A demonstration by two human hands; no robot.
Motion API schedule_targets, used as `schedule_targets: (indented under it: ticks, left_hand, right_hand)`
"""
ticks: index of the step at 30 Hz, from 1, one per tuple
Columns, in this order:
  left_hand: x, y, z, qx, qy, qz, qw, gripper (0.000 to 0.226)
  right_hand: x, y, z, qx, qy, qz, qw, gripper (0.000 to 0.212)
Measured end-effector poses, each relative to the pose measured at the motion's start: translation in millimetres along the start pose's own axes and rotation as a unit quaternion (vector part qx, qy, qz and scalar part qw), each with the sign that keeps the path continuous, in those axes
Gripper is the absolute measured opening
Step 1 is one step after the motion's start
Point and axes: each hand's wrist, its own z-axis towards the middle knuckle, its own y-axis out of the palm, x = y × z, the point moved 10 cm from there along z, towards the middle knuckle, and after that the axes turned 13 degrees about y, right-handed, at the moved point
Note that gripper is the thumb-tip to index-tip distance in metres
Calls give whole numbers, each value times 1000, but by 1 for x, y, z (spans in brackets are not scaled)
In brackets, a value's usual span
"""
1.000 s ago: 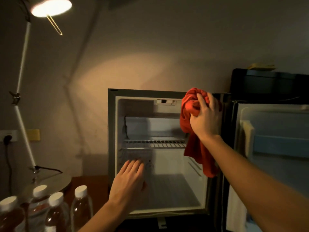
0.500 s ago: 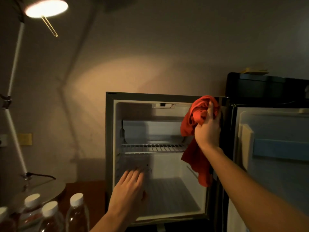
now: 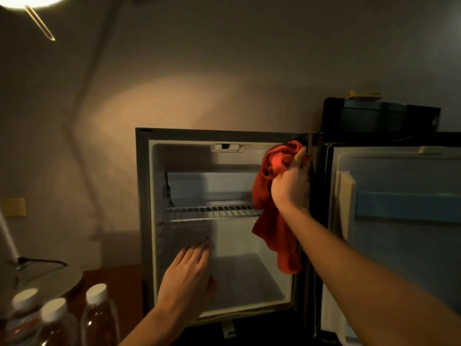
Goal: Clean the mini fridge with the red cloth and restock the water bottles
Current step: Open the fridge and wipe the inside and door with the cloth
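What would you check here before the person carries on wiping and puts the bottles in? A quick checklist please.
1. Fridge door open: ok.
2. Right hand has a grip on the red cloth, at the top right corner: ok.
3. Left hand free, open at the lower left opening: ok.
4. Shelf and floor bare for wiping: ok.
5. Bottles capped, waiting left of the fridge: ok.
6. Inside clean yet: cannot tell, too dim.

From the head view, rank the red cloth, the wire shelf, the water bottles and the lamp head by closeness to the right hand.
1. red cloth: gripped by the right hand at the fridge's upper right corner.
2. wire shelf: just left, inside the fridge.
3. water bottles: bottom left.
4. lamp head: top left corner.
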Motion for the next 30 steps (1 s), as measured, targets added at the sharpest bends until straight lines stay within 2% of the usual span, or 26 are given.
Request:
schedule_targets:
  ticks: [5,10,14,21,25,30]
  left_hand:
    - [1,0,-3,-9,-6,4,1000,62]
    - [11,7,-8,-25,-6,0,1000,62]
    - [21,18,-14,-43,0,-5,999,59]
    - [28,30,-26,-65,-4,-6,998,60]
    - [27,38,-29,-80,-3,-7,997,63]
    - [27,45,-32,-86,-6,-1,996,62]
  right_hand:
    - [23,6,-20,-37,-2,13,999,85]
    - [74,23,-59,-89,42,16,995,93]
    - [119,39,-88,-96,70,15,993,96]
    - [187,69,-139,-164,119,-36,979,102]
    - [197,73,-143,-178,126,-40,975,103]
    - [168,60,-122,-137,61,-10,989,94]
